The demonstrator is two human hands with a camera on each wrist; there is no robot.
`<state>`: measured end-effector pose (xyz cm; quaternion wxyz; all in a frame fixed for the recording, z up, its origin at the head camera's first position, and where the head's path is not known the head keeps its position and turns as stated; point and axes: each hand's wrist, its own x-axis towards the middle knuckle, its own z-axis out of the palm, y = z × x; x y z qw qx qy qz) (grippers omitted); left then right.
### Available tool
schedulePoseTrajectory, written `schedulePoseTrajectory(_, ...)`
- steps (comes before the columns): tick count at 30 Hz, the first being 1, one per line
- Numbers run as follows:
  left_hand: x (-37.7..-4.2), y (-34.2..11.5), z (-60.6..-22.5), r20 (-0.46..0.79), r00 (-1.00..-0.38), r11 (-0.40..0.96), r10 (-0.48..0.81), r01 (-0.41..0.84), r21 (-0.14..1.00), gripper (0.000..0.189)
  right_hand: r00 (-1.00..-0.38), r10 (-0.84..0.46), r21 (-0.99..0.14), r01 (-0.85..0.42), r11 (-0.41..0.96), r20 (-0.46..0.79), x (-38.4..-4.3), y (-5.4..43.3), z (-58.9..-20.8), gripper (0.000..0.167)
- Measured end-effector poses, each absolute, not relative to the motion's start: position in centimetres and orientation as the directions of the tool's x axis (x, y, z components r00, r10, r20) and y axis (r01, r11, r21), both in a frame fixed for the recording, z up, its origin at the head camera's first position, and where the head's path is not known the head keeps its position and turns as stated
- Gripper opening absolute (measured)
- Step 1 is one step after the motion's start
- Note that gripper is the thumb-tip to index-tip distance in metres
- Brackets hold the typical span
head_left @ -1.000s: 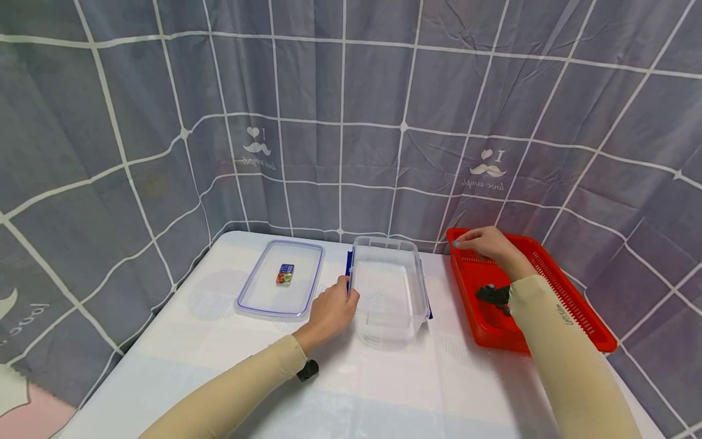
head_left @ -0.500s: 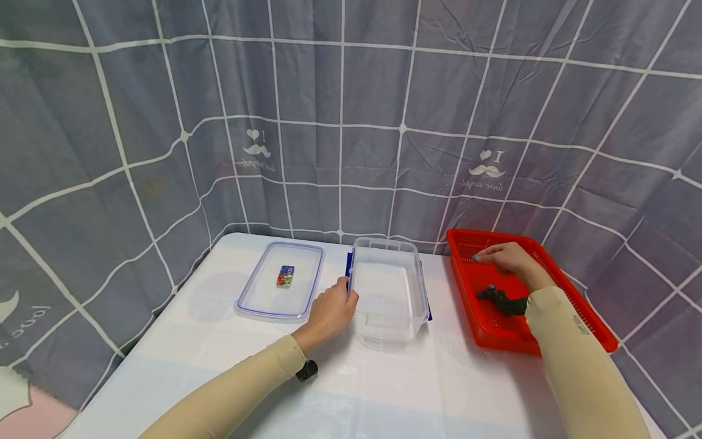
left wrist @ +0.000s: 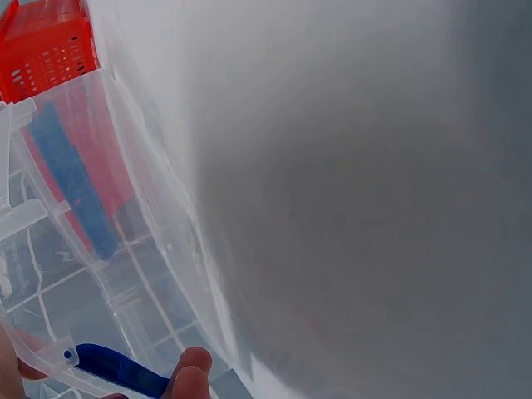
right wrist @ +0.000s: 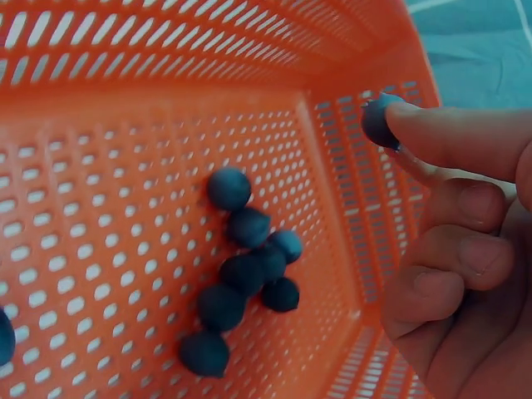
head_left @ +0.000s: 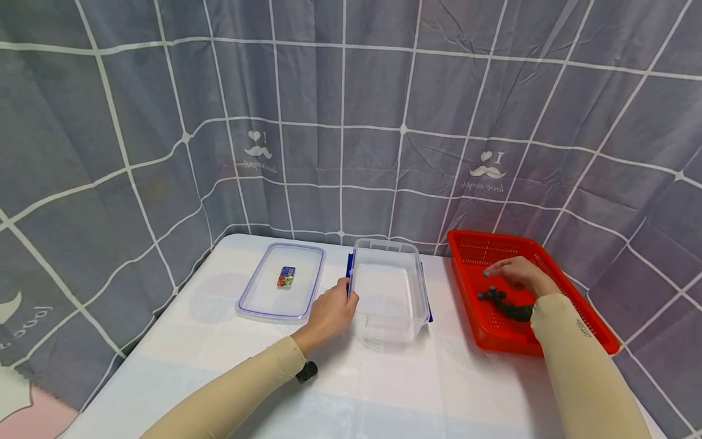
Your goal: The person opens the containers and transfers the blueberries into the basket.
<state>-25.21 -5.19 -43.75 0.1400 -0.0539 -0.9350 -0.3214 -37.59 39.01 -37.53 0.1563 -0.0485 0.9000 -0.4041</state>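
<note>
My left hand (head_left: 333,311) grips the near left side of a clear plastic food container (head_left: 386,292), by its blue latch (left wrist: 120,367). The container stands lidless on the table, and nothing shows inside it. Over the red basket (head_left: 481,338), my right hand (head_left: 518,272) pinches a single blueberry (right wrist: 381,123) between thumb and finger. Below that hand, several loose blueberries (right wrist: 243,274) lie clustered on the basket floor, apart from the fingers. One more blueberry (right wrist: 4,337) is cut off at the left edge of the right wrist view.
A clear lid (head_left: 263,305) with a blue seal and a small label lies flat left of the container. Behind the white table (head_left: 351,396) hangs a grey curtain (head_left: 367,152) with white grid lines. The basket stands at the right, with a gap between it and the container.
My right hand has moved right and nearer, from the basket's far left rim to over its middle, still pinching the blueberry. The left hand and the container have stayed in place.
</note>
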Motion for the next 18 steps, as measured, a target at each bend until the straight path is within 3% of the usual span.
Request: schedulePoseTrajectory(18,-25.5,-5.5,-43.9,0.281,-0.96,0.787,0.014,0.184,0.588,0.046,-0.947,-0.179,-0.698,0.064,0.713,-0.269,-36.5,39.4,-39.1,0.037)
